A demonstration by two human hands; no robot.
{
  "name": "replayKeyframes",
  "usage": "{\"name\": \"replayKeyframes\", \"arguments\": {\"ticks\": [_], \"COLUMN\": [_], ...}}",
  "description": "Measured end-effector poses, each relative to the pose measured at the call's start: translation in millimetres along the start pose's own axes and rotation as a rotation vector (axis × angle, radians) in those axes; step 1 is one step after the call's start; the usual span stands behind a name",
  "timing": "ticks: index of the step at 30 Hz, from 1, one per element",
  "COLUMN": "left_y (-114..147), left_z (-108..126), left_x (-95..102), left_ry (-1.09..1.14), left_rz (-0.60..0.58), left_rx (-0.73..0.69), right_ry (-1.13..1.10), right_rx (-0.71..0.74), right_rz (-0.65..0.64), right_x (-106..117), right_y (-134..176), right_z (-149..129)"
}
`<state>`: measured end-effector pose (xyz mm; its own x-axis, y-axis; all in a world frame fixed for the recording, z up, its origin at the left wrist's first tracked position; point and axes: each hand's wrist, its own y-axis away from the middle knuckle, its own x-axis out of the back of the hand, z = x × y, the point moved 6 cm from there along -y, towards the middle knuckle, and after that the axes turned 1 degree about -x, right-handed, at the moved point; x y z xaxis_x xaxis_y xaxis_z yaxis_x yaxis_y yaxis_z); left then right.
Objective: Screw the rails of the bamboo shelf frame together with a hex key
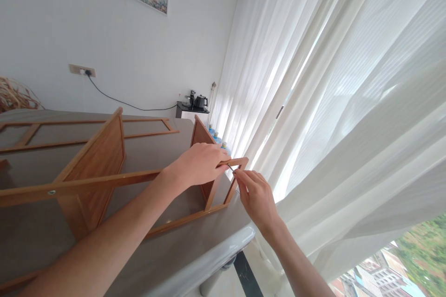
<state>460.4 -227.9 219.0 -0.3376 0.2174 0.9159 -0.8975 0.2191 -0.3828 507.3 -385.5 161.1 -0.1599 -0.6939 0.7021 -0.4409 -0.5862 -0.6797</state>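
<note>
My left hand (200, 162) is closed over the upper rail of a brown wooden shelf frame (134, 178), close to its right end. A thin metal rod (230, 168) sticks out from the rail beside those fingers; whether it is a hex key or a bolt I cannot tell. My right hand (256, 195) pinches the rod's outer end between thumb and fingertips. Two slatted wooden panels (99, 162) join the rails crosswise. Further left along the same rail sits a round metal fastener (51, 192).
Behind the frame, a flat wooden ladder-like piece (149, 135) lies on the grey-covered table (155, 153). A black kettle (201, 101) stands on a small cabinet by the wall. White curtains (313, 102) hang at the right. A plastic-wrapped edge (212, 260) shows below.
</note>
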Motion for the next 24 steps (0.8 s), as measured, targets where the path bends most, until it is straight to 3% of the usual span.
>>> {"name": "replayKeyframes", "arguments": {"ticks": [4,8,11,20,24], "left_y": [1,0,0,0,-1], "left_z": [0,2,2,0,0], "left_x": [0.4,1.5,2.3,0.8,0.6], "left_ry": [0.000,-0.012,-0.019,-0.020,-0.014], "left_rz": [0.007,0.007,0.010,0.007,0.003], "left_rx": [-0.004,-0.015,-0.012,-0.007,-0.015], "right_ry": [-0.139,-0.601,-0.850,-1.181,-1.118], "right_rx": [-0.098,-0.327,-0.404,-0.617,-0.569], "right_rz": [-0.047,-0.165,-0.190,-0.116,-0.076], "right_x": [-11,-25,-32,-51,-50], "right_y": [3,3,2,5,5], "right_z": [-6,-10,-17,-25,-27]}}
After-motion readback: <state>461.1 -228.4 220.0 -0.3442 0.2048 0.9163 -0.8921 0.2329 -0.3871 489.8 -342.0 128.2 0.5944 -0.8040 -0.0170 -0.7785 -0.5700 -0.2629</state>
